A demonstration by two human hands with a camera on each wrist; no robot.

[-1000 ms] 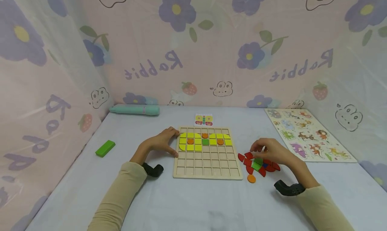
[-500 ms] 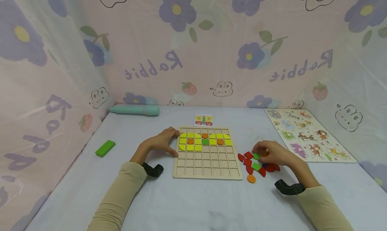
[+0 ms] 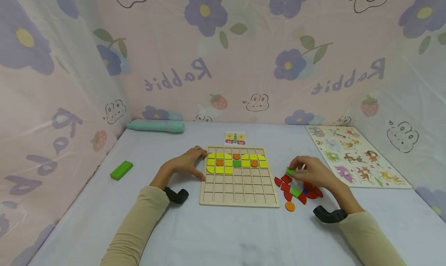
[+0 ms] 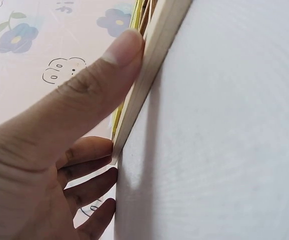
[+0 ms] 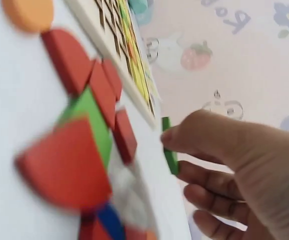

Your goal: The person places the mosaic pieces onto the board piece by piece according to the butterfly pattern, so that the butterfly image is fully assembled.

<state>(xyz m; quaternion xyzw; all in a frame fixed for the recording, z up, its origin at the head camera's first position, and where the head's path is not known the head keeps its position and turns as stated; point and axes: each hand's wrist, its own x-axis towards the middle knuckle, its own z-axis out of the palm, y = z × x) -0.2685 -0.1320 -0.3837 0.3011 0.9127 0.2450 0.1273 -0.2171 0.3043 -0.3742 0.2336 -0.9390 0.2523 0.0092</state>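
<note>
A wooden grid board (image 3: 240, 198) lies mid-table, holding yellow tiles (image 3: 215, 168), orange discs (image 3: 236, 156) and one green square (image 3: 237, 163). My left hand (image 3: 186, 163) rests at the board's left edge; in the left wrist view the thumb (image 4: 109, 67) touches its side and the loosely spread fingertips reach the corner. Between thumb and fingers, my right hand (image 3: 313, 172) pinches a green square tile (image 5: 169, 145), lifted off the pile right of the board. Below it lie red pieces (image 5: 67, 165), another green tile (image 3: 295, 192), a blue piece (image 5: 111, 222) and an orange disc (image 3: 290, 206).
A small card with a butterfly pattern (image 3: 235, 138) lies behind the board. An animal puzzle board (image 3: 359, 155) is at right. On the left are a green block (image 3: 121, 170) and, farther back, a mint-coloured case (image 3: 155, 126). Patterned curtains surround the table.
My right hand has gone into the pile, taken a green square tile and raised it slightly toward the back left. My left hand stays at the board's edge.
</note>
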